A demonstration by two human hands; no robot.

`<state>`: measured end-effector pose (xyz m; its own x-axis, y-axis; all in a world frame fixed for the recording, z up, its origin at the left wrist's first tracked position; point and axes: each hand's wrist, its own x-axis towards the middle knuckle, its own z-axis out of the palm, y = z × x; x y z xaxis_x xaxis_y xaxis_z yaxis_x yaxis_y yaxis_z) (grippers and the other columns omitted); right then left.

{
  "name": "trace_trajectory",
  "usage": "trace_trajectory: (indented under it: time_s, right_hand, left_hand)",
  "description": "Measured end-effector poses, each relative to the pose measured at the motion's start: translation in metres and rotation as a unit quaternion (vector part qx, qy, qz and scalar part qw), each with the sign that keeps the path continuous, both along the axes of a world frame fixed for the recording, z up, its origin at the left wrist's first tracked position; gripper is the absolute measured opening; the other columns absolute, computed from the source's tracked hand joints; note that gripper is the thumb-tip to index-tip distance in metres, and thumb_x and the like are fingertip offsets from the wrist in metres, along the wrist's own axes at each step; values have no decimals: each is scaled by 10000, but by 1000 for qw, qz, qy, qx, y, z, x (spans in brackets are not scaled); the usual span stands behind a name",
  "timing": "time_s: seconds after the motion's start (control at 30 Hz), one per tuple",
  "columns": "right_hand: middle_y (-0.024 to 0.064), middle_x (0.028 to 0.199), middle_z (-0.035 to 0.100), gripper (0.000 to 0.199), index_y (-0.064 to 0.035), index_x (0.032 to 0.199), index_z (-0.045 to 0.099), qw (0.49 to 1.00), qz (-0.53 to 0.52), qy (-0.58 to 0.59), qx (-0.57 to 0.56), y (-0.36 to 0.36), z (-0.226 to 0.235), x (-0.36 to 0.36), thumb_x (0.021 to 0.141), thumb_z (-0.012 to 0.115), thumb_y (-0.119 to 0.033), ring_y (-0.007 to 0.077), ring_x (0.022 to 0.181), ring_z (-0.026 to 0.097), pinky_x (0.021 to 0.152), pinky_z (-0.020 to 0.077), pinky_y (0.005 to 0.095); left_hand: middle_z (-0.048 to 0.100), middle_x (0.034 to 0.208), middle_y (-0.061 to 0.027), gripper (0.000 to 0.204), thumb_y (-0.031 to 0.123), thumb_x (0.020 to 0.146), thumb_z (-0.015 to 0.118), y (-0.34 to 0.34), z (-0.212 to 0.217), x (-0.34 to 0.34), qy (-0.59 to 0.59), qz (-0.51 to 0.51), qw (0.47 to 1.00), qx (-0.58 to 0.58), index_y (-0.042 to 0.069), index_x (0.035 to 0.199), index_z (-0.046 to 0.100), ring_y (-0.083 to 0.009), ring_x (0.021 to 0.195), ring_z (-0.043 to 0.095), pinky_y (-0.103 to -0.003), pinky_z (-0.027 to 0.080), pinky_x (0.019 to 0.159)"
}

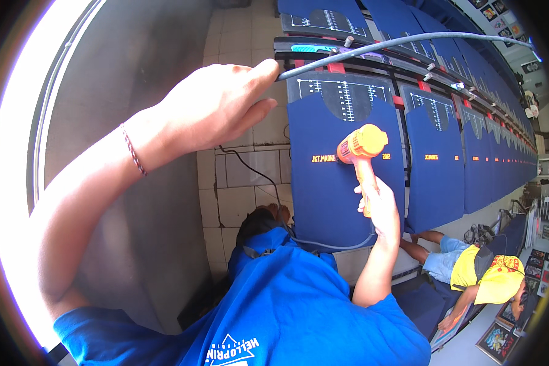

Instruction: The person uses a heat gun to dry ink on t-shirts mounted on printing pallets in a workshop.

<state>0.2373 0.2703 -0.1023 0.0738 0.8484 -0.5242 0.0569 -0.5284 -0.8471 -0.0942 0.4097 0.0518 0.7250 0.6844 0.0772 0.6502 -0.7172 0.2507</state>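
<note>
My right hand [381, 207] is closed around the handle of an orange heat gun [365, 144]. Its nozzle is over the chest of a navy blue shirt [332, 198], beside a line of small orange print that the gun partly covers. The shirt is spread on a dark printing board [341, 91] with white ruler marks, which shows at the neck opening. Raised at the left, my left hand [235, 104] is closed on a grey cable [396, 44] stretching to the upper right. A thinner-looking cable length hangs below that hand and loops to the gun's handle.
More boards with navy shirts [433, 165] run in a long row to the right, with another row behind. A rail [378, 58] lies between the rows. A grey wall [128, 213] stands left of the tiled floor [235, 201]. A person in yellow [500, 277] bends at the lower right.
</note>
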Motion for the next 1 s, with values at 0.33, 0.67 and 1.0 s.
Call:
trace_trajectory:
  time_s: [0.33, 0.67, 1.0]
  right_hand:
    - [44, 835, 622, 319, 31, 1201, 585, 1000, -4, 23, 10, -4, -4, 4, 979, 562, -197, 56, 576, 545, 535, 484, 206]
    - [45, 846, 620, 332, 29, 1220, 571, 1000, -18, -8, 17, -11, -10, -1, 979, 581, -200, 57, 552, 545, 505, 475, 210]
    - [48, 821, 612, 254, 31, 1116, 578, 998, -21, 46, 32, -16, -8, -6, 971, 577, -178, 72, 533, 544, 501, 476, 229]
  left_hand:
    - [540, 681, -186, 250, 172, 916, 606, -2, -4, -4, 8, 10, 1000, -10, 10, 973, 423, -391, 643, 571, -449, 467, 589]
    - [532, 676, -185, 247, 167, 917, 597, -6, -3, 2, 19, 14, 999, -29, 15, 953, 405, -395, 633, 561, -451, 467, 579]
    - [600, 765, -214, 271, 177, 914, 581, -14, 7, 0, 40, 7, 998, -51, 0, 980, 387, -427, 737, 613, -500, 505, 634]
